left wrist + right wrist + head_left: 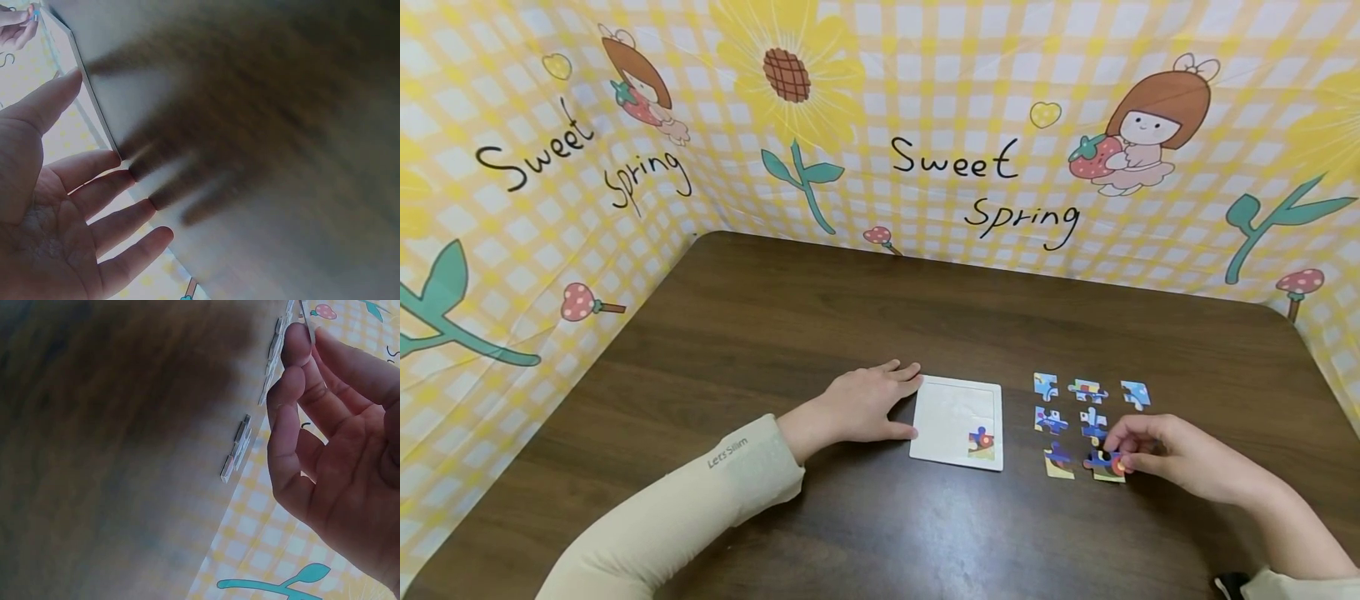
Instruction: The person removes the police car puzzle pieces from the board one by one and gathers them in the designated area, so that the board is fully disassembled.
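Note:
My left hand (871, 405) rests beside a white puzzle tray (942, 421), with spread fingers at its left edge. The left wrist view shows thumb and forefinger tips right at the tray's side. One puzzle piece (981, 443), with a red round part, sits in the tray's lower right corner. Over on the right, my right hand (1183, 458) pinches another jigsaw piece (1107, 469) between thumb and forefinger. In the right wrist view that piece (307, 322) appears edge-on, tilted up from the table.
Several loose pieces lie in rough rows right of the tray, among them a blue corner piece (1136, 394) and a yellow-edged piece (1059, 461). The dark wooden table (820, 308) meets a yellow checked cloth (970, 108) behind and at the left.

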`<state>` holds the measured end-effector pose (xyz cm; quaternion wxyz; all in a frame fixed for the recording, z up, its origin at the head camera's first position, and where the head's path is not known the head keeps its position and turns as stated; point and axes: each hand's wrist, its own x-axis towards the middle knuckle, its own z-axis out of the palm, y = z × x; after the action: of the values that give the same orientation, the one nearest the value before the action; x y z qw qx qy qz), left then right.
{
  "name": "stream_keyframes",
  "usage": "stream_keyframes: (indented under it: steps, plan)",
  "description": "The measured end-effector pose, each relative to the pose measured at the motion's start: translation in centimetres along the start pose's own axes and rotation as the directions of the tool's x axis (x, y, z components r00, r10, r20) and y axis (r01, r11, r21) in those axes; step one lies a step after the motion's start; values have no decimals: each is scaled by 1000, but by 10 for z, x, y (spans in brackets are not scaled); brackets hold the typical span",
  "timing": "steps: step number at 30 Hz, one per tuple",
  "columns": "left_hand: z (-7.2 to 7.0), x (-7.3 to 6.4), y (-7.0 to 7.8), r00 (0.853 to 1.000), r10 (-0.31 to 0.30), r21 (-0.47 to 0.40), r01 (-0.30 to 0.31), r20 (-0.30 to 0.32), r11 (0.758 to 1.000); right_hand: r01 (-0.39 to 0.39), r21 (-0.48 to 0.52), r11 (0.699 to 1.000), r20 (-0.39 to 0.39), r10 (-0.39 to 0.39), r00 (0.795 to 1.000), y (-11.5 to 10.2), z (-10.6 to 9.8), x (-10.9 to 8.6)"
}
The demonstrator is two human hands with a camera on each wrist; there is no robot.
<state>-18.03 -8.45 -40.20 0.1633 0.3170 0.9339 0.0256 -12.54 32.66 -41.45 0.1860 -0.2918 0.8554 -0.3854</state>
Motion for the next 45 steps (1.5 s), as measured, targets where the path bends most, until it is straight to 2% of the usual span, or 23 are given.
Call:
stream_keyframes:
  steps: [4, 12, 16, 23, 28, 37, 45]
  plan:
    - [1, 1, -1, 1000, 8, 5, -8, -4, 1000, -19, -29, 999, -6, 19, 1000, 0, 0, 0]
    - [1, 1, -1, 1000, 0, 6, 0, 0, 1000, -9, -72, 997, -42, 6, 999, 4, 0, -4]
    - [1, 0, 0, 1000, -3, 4, 3, 2, 1000, -33, -83, 996, -52, 28, 998, 3, -1, -5]
    - [0, -1, 1, 1000, -8, 3, 7, 8, 1000, -42, -168, 985, -139, 19, 990, -4, -3, -1]
    - [1, 0, 0, 1000, -9, 3, 9, 7, 1000, -36, -181, 983, -152, 9, 988, -10, -4, 9]
    - [-1, -1, 1, 1000, -12, -2, 12, 13, 1000, -50, -96, 994, -69, 44, 997, -28, -3, 38]
    - [-2, 0, 2, 1000, -13, 7, 13, 17, 1000, -33, -109, 994, -34, 29, 999, -44, 4, 66]
